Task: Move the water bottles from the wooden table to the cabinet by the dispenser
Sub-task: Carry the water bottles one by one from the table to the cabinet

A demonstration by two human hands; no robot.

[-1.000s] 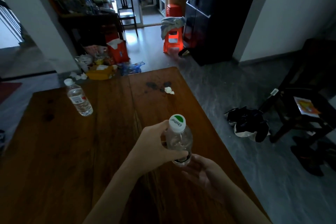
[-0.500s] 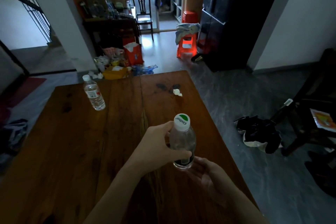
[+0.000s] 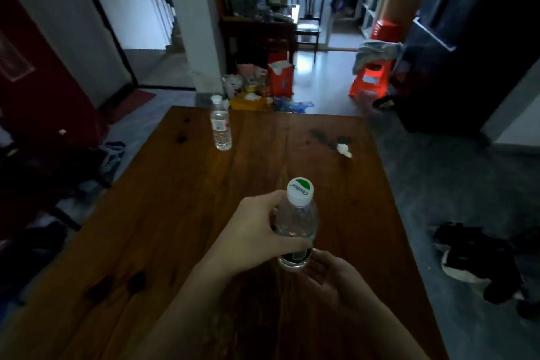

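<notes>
The left hand [image 3: 251, 231] had its grip wrapped around a bottle [image 3: 296, 228] above the wooden desk [image 3: 175, 213]. The right hand [image 3: 330, 280] was spread loosely under that bottle. Another bottle [image 3: 221, 124] stood far behind it.

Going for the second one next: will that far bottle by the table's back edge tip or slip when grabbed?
The far bottle stands tall and narrow, so a sideways nudge could probably tip it. It looks full, so likely weighty for its size. Its clear plastic may flex and feel slick; grip mid-body, as the left hand grips the near bottle.
</notes>
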